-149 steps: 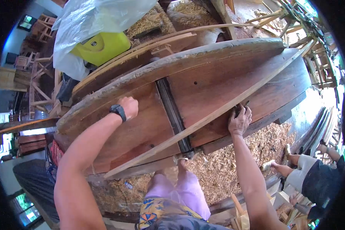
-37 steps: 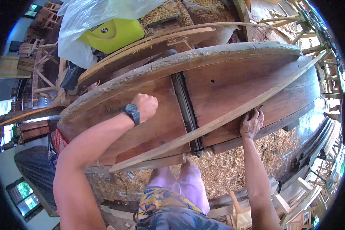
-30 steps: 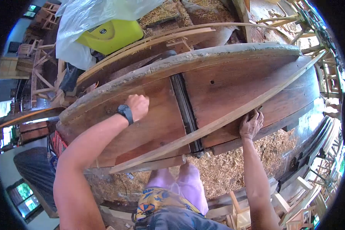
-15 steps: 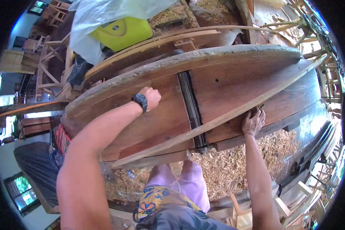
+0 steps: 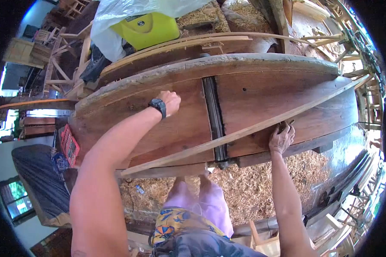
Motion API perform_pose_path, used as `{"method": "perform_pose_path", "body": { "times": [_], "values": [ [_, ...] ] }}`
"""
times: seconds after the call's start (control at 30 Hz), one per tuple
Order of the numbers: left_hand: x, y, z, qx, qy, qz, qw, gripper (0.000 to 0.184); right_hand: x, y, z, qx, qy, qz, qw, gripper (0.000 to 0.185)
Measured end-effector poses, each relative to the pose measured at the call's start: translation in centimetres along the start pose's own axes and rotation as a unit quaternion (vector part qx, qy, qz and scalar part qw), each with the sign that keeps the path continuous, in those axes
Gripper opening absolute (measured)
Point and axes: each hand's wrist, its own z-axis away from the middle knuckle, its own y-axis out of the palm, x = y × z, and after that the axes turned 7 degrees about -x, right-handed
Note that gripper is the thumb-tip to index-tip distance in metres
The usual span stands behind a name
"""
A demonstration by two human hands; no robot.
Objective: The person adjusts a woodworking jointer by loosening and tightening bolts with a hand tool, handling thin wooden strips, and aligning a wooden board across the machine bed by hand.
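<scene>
A long, thin wooden strip [image 5: 244,132] lies slantwise across a broad reddish-brown wooden tabletop [image 5: 158,135]. My left hand [image 5: 170,103], with a black watch on its wrist, is closed in a fist over the tabletop's left half; whatever its fingers may hold is hidden. Just below the strip, on the right half, my right hand [image 5: 281,138] is closed with its fingertips at the strip's near edge. A short, dark, pencil-like stick [image 5: 292,122] sticks up from its fingers. A dark grooved bar [image 5: 213,111] crosses the tabletop between my hands.
Beyond the tabletop's rough far edge are long wooden strips [image 5: 227,39], a yellow-green case [image 5: 148,31] and plastic sheeting [image 5: 105,25]. Wood shavings [image 5: 261,188] cover the floor at my feet. A red slotted object [image 5: 68,144] stands by the left end. Wooden frames [image 5: 60,64] stand farther left.
The view has shifted slightly. The strip's left end sits a little higher in view. Both hands keep nearly the same places and stay closed.
</scene>
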Motion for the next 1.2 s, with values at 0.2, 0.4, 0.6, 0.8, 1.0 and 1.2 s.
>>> {"method": "perform_pose_path", "body": {
  "times": [0.2,0.4,0.6,0.8,1.0,1.2],
  "values": [
    [-0.2,-0.4,-0.5,0.014,0.008,0.011,1.000,0.022,-0.1,-0.1,-0.2,0.002,0.003,-0.005,1.000,0.041],
    [-0.6,-0.9,-0.6,0.025,0.016,-0.021,0.999,0.022,-0.3,0.1,0.1,-0.008,-0.001,-0.010,1.000,0.040],
    [-0.8,-3.1,0.2,0.023,-0.004,-0.037,0.999,0.018,-0.6,0.2,-0.1,-0.020,-0.008,-0.007,1.000,0.040],
    [-1.3,-0.4,-0.5,-0.014,0.004,-0.024,1.000,0.021,-1.1,0.3,-0.2,-0.021,-0.018,-0.013,1.000,0.038],
    [-0.3,-5.8,0.8,-0.056,-0.025,-0.039,0.997,0.023,-0.8,0.0,-0.2,-0.003,-0.009,0.004,1.000,0.041],
    [2.6,-6.4,11.1,-0.174,-0.150,0.132,0.964,0.023,-2.4,1.0,-0.4,-0.013,-0.042,0.002,0.999,0.040]
  ]
}}
